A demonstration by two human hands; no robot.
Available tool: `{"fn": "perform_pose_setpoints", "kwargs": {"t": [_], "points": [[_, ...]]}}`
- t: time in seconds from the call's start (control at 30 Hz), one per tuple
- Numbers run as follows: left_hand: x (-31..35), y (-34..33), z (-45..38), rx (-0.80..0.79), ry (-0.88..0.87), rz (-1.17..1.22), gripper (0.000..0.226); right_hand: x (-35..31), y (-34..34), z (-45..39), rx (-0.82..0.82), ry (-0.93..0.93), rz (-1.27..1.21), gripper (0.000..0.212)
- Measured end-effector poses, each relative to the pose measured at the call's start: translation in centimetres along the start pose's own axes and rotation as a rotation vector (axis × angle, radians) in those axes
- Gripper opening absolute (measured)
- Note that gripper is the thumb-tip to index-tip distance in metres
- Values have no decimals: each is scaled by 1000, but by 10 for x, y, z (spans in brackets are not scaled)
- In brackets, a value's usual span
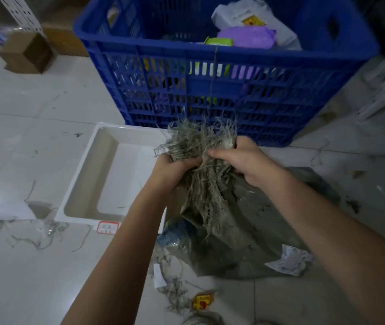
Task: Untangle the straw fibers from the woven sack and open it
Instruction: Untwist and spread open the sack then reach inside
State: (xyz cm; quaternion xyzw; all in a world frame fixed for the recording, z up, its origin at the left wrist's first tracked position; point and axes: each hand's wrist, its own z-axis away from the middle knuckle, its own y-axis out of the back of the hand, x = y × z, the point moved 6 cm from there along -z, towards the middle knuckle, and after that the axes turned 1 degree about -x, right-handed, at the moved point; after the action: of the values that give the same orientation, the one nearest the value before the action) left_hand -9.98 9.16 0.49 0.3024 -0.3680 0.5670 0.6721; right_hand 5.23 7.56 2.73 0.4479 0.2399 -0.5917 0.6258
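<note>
A grey-green woven sack point(252, 228) lies crumpled on the floor below my arms. Its frayed mouth is a thick tuft of straw fibers point(198, 146), raised above the sack in front of the blue crate. My left hand point(172, 166) is closed on the left side of the tuft. My right hand point(245, 158) grips the right side, fingers curled around the bunched top. More fibers hang down between the two hands. One thin strand runs straight up from the tuft across the crate wall.
A blue slotted plastic crate point(299, 95) with packets inside stands just behind the hands. A white plastic tray point(85, 174) lies on the floor to the left. Loose fibers point(46, 233), paper scraps and a yellow label litter the tiles. A cardboard box point(27, 55) sits far left.
</note>
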Motion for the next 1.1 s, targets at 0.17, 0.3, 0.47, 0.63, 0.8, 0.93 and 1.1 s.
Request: {"fn": "perform_pose_setpoints", "kwargs": {"t": [0.17, 0.3, 0.47, 0.63, 0.8, 0.93, 1.1], "points": [[50, -39, 37, -148, -99, 108, 31, -25, 73, 47, 113, 139, -152, 15], [97, -59, 64, -180, -163, 120, 19, -53, 120, 86, 228, 254, -276, 18], [177, -80, 113, -228, -414, 175, 19, -116, 188, 145, 412, 486, -361, 20], [217, -96, 160, -327, -508, 194, 18, -137, 228, 200, 482, 627, -309, 21], [178, -93, 160, -284, -390, 129, 19, -80, 237, 214, 537, 416, -230, 35], [107, -78, 146, -143, -200, 80, 21, -9, 220, 218, 440, 151, -59, 26], [45, -72, 144, -107, -16, 150, 20, 40, 189, 227, 50, 163, 120, 28]]}}
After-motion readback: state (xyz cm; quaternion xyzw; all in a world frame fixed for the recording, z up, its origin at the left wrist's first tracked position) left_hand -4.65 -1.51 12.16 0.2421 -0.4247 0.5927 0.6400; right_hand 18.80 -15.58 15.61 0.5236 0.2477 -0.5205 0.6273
